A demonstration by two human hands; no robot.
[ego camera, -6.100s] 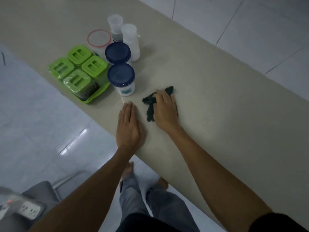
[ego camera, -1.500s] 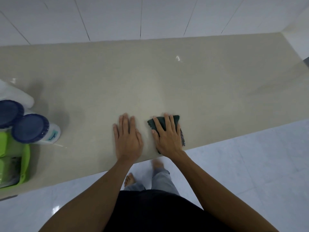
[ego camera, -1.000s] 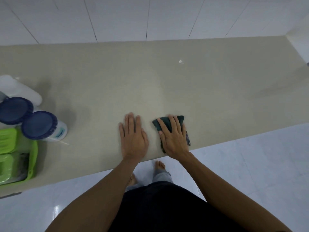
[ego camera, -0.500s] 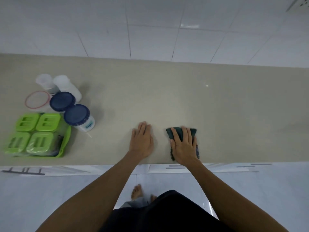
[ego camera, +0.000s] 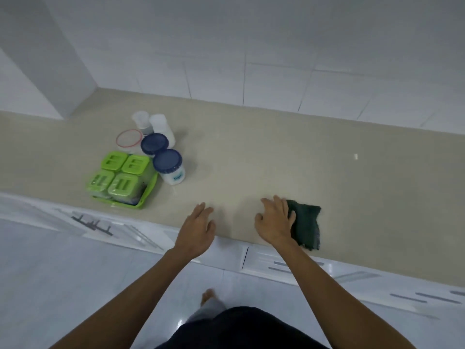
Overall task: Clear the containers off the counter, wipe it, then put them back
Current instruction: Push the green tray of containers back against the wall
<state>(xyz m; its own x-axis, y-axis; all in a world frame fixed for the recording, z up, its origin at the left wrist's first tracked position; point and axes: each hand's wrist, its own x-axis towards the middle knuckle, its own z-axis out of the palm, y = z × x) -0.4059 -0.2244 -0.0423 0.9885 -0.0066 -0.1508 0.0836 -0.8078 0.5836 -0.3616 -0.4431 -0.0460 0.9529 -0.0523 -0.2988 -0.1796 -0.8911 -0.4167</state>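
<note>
Left hand [ego camera: 197,229] and right hand [ego camera: 274,222], fingers loose and holding nothing, straddle the smooth beige counter's [ego camera: 251,152] front edge. The right overlaps a frayed dark cloth [ego camera: 307,225]. Plastic containers [ego camera: 168,163] cluster well left.

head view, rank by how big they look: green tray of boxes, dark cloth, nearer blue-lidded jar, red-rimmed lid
1. green tray of boxes
2. dark cloth, partly under the right hand
3. nearer blue-lidded jar, close to the cloth, which lies nearer the camera: unsure
4. red-rimmed lid
</note>
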